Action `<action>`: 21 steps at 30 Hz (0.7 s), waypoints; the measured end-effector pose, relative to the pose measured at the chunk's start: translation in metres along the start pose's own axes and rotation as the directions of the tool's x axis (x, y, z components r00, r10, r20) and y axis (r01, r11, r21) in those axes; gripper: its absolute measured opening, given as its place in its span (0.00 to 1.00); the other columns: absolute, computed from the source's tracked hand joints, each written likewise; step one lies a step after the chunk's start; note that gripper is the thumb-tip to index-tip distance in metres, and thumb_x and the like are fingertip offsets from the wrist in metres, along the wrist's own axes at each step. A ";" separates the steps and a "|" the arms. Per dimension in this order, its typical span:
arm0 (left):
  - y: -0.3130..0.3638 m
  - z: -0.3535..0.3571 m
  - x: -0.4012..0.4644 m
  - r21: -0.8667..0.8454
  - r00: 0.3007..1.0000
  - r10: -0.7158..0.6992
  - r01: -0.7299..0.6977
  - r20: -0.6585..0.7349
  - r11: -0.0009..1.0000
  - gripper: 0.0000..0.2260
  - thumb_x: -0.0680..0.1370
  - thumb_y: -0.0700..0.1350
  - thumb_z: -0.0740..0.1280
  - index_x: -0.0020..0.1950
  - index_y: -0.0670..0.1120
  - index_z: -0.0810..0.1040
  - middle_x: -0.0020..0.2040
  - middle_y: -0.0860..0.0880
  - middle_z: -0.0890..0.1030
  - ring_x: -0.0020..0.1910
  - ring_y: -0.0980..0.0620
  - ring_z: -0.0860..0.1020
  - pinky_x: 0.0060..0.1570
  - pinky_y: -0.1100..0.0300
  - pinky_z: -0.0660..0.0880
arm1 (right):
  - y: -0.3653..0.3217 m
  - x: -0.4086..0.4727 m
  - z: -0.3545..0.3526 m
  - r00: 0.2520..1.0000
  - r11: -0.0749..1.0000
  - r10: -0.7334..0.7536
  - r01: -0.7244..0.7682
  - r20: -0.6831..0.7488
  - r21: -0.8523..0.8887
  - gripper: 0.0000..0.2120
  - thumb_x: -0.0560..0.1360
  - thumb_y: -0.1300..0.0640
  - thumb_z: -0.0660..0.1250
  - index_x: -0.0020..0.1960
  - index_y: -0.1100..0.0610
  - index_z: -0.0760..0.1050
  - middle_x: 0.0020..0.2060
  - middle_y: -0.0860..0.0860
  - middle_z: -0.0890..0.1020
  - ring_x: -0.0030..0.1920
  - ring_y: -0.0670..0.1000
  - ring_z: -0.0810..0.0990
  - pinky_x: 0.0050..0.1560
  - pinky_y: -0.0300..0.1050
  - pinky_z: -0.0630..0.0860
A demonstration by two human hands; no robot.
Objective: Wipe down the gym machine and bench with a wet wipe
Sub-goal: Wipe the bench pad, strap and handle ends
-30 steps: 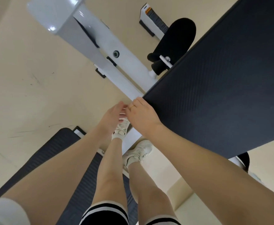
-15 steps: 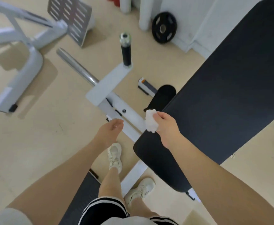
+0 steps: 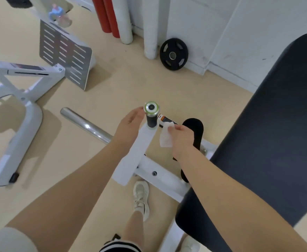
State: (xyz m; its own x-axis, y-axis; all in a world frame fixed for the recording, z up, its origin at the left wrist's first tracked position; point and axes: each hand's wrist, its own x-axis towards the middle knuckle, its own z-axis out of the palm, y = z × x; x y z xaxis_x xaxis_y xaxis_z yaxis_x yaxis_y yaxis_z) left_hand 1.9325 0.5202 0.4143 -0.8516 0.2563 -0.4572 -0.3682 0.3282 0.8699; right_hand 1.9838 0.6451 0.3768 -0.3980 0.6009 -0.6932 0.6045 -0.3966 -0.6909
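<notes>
One wet wipe (image 3: pixel 165 138), a crumpled white sheet that looks thin and limp, hangs pinched in the fingertips of the right hand (image 3: pixel 182 138), just to the right of the upright handle grip (image 3: pixel 151 116). The grip's long axis points almost straight up at the camera, so mostly its shiny round end cap shows, with a short length of black, rubbery-looking sleeve below it, seated on a flat white arm (image 3: pixel 136 153) of the gym machine. The left hand (image 3: pixel 129 128) sits on the other side, fingers spread loosely and empty, fingertips just beside the cap; whether they touch it I cannot tell. The right hand is the nearer one for wiping, and the likely move is leftward onto the sleeve. Further right lies the bench's (image 3: pixel 269 135) broad, dark, matte padded surface.
</notes>
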 end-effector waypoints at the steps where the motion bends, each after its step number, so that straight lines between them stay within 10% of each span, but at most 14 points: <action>1: 0.004 -0.001 0.010 -0.008 0.999 -0.007 0.007 0.048 1.000 0.07 0.80 0.51 0.58 0.52 0.57 0.76 0.51 0.57 0.79 0.58 0.51 0.76 0.65 0.52 0.70 | -0.004 0.013 0.010 0.998 0.999 -0.033 0.031 -0.045 -0.044 0.10 0.75 0.59 0.65 0.54 0.60 0.78 0.43 0.52 0.79 0.44 0.52 0.77 0.46 0.43 0.73; 7: 0.009 -0.019 0.050 0.098 0.975 -0.036 0.015 0.218 0.995 0.04 0.74 0.50 0.69 0.41 0.53 0.82 0.39 0.57 0.83 0.41 0.58 0.80 0.57 0.54 0.77 | -0.017 0.051 0.047 0.993 0.970 -0.041 0.067 0.113 -0.234 0.07 0.73 0.59 0.67 0.36 0.56 0.77 0.34 0.54 0.77 0.37 0.52 0.72 0.40 0.45 0.69; 10: 0.011 -0.024 0.058 0.120 0.964 -0.062 0.032 0.260 0.992 0.07 0.68 0.55 0.72 0.36 0.53 0.82 0.39 0.56 0.83 0.41 0.54 0.80 0.60 0.49 0.75 | -0.028 0.045 0.039 0.959 0.942 -0.119 0.191 0.256 -0.276 0.06 0.73 0.59 0.68 0.42 0.62 0.80 0.35 0.54 0.79 0.37 0.49 0.74 0.40 0.43 0.71; 17: 0.002 -0.031 0.067 0.169 0.947 -0.103 0.053 0.303 0.984 0.11 0.62 0.60 0.73 0.35 0.55 0.81 0.38 0.51 0.82 0.45 0.47 0.81 0.49 0.58 0.74 | -0.095 0.041 0.014 0.720 0.939 -0.172 0.327 0.672 -0.110 0.10 0.76 0.64 0.64 0.39 0.55 0.79 0.29 0.47 0.79 0.30 0.43 0.75 0.30 0.33 0.70; 21: -0.002 -0.034 0.071 -0.054 0.923 -0.238 0.266 0.301 0.963 0.16 0.78 0.54 0.62 0.42 0.43 0.79 0.43 0.46 0.83 0.44 0.49 0.83 0.55 0.56 0.76 | -0.096 0.067 0.036 0.715 0.702 -0.152 0.564 0.683 -0.434 0.05 0.74 0.62 0.67 0.43 0.56 0.80 0.33 0.45 0.80 0.34 0.41 0.75 0.40 0.35 0.71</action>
State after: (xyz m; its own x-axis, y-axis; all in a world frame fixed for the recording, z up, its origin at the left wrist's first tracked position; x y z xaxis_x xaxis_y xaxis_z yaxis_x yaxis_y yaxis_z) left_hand 1.8603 0.5070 0.3868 -0.5866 0.4323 -0.6849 -0.6007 0.3350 0.7259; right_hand 1.8744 0.6983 0.3896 -0.8476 0.0159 -0.5304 0.4993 0.3621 -0.7871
